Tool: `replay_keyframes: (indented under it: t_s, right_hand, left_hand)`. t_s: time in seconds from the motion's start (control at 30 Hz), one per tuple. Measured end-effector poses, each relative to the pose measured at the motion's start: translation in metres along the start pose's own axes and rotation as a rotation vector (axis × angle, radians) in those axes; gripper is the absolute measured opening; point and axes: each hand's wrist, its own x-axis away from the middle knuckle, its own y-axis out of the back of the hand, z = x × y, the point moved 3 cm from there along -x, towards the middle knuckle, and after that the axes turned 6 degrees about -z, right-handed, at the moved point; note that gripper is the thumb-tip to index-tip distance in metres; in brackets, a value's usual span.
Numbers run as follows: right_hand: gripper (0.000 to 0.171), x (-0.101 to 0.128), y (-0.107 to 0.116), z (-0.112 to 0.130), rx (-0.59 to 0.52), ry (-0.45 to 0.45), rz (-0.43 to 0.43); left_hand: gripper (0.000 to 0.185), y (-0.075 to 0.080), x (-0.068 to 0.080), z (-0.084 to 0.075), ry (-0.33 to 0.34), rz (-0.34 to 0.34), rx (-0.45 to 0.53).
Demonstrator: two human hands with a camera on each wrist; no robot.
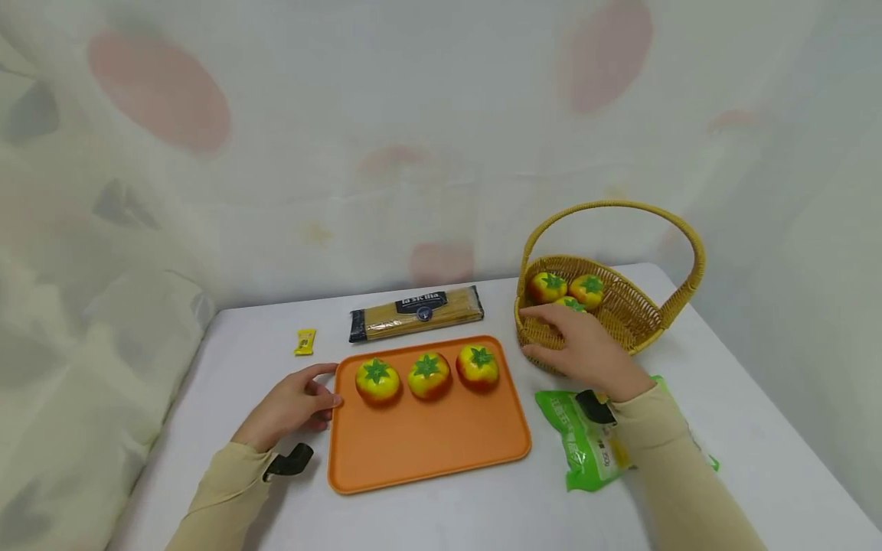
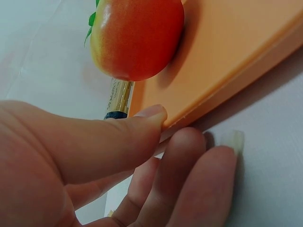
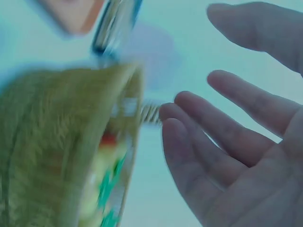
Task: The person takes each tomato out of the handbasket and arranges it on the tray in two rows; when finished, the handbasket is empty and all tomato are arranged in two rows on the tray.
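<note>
On the white surface (image 1: 441, 513), head view: orange tray (image 1: 427, 451) bearing three toy tomatoes (image 1: 377, 380); left hand (image 1: 292, 405) pinching the tray's left edge. Right hand (image 1: 586, 348), fingers relaxed and empty, over the wicker basket (image 1: 637, 317) with three more tomatoes.
Left wrist view: thumb on the tray rim.
Right wrist view: blurred; palm open beside the basket.
Judged step: reaching in; next calls for closing on one tomato.

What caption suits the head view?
Left hand holds orange tray edge; right hand reaches over wicker basket.
</note>
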Motion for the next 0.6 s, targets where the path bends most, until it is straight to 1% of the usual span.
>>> replay_keyframes:
  t_s: [0.13,0.3,0.43,0.6]
  right_hand:
    - [0.058,-0.001,0.018,-0.028,0.04,-0.025,-0.019]
    - [0.06,-0.005,0.026,-0.058,0.058,-0.076,-0.028]
    - [0.064,-0.011,0.025,-0.072,0.059,-0.092,-0.004]
    - [0.068,-0.016,0.024,-0.082,0.096,-0.096,0.046]
  left_hand:
    - [0.074,0.001,-0.001,-0.001,-0.012,0.001,0.009]
    - [0.075,0.0,-0.002,0.004,0.014,-0.004,-0.001]
    - [0.075,0.0,-0.002,0.005,0.007,-0.008,0.0]
    - [0.075,0.001,0.0,0.002,-0.012,-0.005,0.011]
